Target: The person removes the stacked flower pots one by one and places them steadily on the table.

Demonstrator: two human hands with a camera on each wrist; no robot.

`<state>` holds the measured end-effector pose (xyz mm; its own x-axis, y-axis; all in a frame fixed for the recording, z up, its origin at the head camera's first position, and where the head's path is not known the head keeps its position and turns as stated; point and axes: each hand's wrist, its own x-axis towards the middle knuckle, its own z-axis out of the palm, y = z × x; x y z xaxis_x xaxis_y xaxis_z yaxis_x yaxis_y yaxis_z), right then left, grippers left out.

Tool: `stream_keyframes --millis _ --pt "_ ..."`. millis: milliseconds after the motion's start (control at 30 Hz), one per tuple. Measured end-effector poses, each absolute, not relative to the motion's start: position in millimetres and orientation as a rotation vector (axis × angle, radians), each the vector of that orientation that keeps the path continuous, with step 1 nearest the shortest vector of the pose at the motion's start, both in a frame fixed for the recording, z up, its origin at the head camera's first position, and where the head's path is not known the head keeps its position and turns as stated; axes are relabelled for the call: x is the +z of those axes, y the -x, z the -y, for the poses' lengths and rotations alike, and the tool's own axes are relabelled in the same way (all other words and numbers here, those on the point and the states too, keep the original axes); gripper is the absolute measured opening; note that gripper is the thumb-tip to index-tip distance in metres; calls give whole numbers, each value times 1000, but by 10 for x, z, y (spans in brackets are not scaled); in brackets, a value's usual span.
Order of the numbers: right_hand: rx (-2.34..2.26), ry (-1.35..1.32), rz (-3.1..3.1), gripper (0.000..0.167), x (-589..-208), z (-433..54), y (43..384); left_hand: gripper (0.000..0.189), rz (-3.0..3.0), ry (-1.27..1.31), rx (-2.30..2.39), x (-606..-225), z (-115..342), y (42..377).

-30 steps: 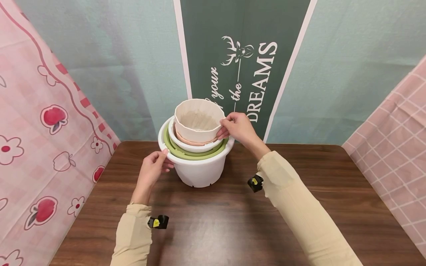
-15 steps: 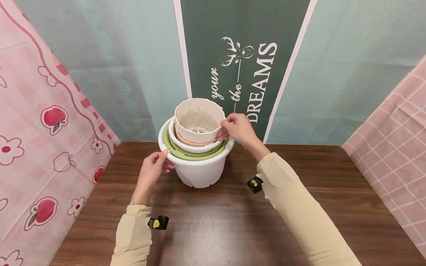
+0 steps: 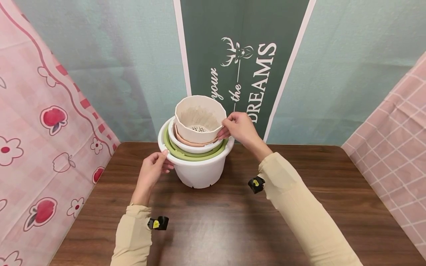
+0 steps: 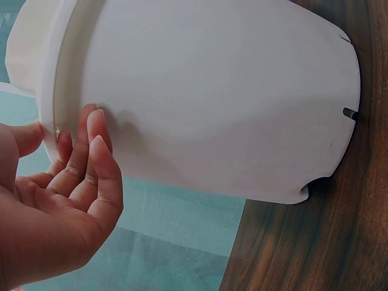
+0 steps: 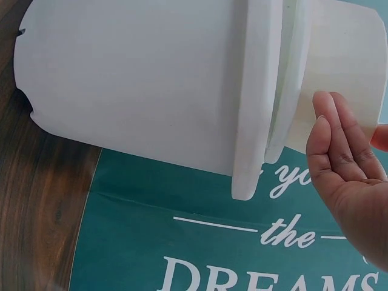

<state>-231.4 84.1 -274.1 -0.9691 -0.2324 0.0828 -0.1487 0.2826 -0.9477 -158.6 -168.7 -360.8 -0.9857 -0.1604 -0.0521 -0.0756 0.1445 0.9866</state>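
A stack of nested plant pots stands at the table's back edge in the head view. The outermost is a large white pot point(image 3: 199, 173); inside it sit a green pot point(image 3: 196, 157), a smaller white pot point(image 3: 197, 149) and a peach pot point(image 3: 194, 143). Topmost is a cream pot point(image 3: 199, 136) with a faceted rim and holes in its bottom, leaning slightly toward the camera. My left hand point(image 3: 153, 168) pinches the large pot's rim, thumb on top and fingers below, as the left wrist view shows. My right hand point(image 3: 241, 127) pinches the cream pot's rim at its right side.
The brown wooden table point(image 3: 206, 225) spreads in front of the stack. Behind hangs a green cloth point(image 3: 246, 22) with lettering and a deer's head. Pink patterned cloths, one with fruit and flowers point(image 3: 53, 147) and one with a grid point(image 3: 396, 147), flank the table.
The cream pot has risen slightly and tipped toward the camera, so the holes in its bottom now show. Both hands keep their grips almost in place; the other pots stay put.
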Motion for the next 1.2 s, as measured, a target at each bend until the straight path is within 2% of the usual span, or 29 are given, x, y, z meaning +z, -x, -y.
stream_keyframes --millis 1200 --pt "-1925 391 -2464 13 -2510 -1015 2245 38 2338 -237 -1992 -3600 1686 1595"
